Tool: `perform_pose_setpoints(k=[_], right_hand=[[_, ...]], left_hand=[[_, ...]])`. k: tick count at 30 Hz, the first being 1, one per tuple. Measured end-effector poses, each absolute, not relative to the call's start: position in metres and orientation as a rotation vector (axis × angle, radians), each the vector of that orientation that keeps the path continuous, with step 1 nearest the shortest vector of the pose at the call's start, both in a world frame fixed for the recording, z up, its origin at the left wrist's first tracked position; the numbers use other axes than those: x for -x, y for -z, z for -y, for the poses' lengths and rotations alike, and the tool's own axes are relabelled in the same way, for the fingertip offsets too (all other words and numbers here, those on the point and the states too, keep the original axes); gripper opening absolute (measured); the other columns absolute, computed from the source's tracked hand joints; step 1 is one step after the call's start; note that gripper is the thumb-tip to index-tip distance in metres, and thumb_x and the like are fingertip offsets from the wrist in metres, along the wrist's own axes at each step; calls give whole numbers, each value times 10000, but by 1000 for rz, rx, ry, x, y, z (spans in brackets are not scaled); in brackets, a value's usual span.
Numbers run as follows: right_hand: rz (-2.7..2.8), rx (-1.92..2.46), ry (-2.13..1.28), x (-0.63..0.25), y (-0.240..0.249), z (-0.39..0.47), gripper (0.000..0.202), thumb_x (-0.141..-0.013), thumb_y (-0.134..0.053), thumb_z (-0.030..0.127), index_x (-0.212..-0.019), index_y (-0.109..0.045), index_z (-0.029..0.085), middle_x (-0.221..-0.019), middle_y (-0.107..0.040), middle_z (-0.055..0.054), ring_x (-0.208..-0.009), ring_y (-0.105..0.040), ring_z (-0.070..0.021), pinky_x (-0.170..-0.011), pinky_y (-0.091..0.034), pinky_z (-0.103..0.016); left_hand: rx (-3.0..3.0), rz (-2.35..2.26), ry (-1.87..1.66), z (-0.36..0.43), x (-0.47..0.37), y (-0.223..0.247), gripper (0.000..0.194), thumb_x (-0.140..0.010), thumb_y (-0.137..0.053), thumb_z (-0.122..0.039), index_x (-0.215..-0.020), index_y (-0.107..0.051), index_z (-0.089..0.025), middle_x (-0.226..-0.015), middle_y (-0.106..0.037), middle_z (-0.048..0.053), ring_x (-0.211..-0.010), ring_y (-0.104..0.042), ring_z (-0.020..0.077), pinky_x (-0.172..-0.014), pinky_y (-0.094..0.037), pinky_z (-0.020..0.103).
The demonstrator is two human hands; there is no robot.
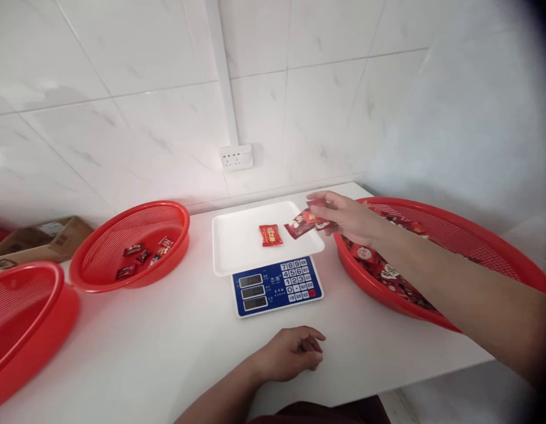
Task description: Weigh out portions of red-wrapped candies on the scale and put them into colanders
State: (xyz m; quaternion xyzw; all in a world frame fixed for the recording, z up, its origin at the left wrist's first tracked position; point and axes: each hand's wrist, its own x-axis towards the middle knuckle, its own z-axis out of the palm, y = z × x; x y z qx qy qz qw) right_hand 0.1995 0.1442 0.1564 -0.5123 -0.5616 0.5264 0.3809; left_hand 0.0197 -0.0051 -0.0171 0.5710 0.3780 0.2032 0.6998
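A white weighing tray (237, 238) rests on a scale with a blue keypad panel (277, 287). On the tray lies one red wrapped packet (270, 235). My right hand (337, 215) is over the tray's right side, its fingers closed on several red and dark red packets (302, 224). My left hand (295, 353) rests near the table's front edge, below the scale, with fingers loosely curled and apart and nothing held. To the right, a large red basket (365, 282) holds many red packets (383, 271), partly hidden under my right forearm.
A red basket (182, 235) with a few small packets (134, 248) stands left of the scale. Another red basket (56, 306) is at the far left, before a cardboard box (56, 247). A tiled wall with a socket (236, 157) rises behind the white table (158, 330).
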Motion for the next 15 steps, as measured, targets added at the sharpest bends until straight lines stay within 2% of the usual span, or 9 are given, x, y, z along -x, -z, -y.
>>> perform_pose_setpoints(k=[3,6,11,13,15], right_hand=[[1520,1216,-1430,-159,-149,-154,278,-848,-563,204,-1120,-519,240,-1014,-558,-43,-788,-586,-121,-517,-555,-170],[1600,1195,-1416,-140,-137,-163,345,-840,-571,186,-1173,-492,235,-1016,-546,-44,-810,-586,-128,-574,-595,-217],[1688,1326,-1286,-144,-127,-169,568,-777,-664,224,-1287,-414,252,-942,-565,-34,-694,-587,-124,-513,-586,-222],[1714,1382,-1249,-148,-128,-169,597,-758,-688,245,-1290,-418,244,-958,-571,-45,-676,-591,-124,-499,-582,-221],[1709,1383,-1287,-149,-130,-167,595,-763,-686,250,-1293,-417,235,-989,-565,-53,-704,-602,-128,-550,-601,-234]], left_hand=[[-1280,-825,-440,5,-19,18,411,-753,-652,-347,-1126,-600,-184,-883,-601,33,-675,-543,101,-704,-462,287],[-1284,-825,-429,5,-18,18,398,-765,-643,-330,-1135,-599,-188,-880,-601,31,-674,-540,98,-715,-467,286],[-1277,-824,-417,5,-18,19,363,-778,-623,-266,-1132,-603,-188,-851,-594,25,-680,-536,102,-715,-466,278],[-1278,-813,-417,5,-18,20,358,-779,-620,-252,-1131,-604,-185,-848,-594,27,-683,-537,104,-717,-466,278],[-1281,-797,-423,5,-18,21,357,-782,-617,-251,-1133,-603,-184,-852,-593,29,-682,-538,103,-716,-466,277]])
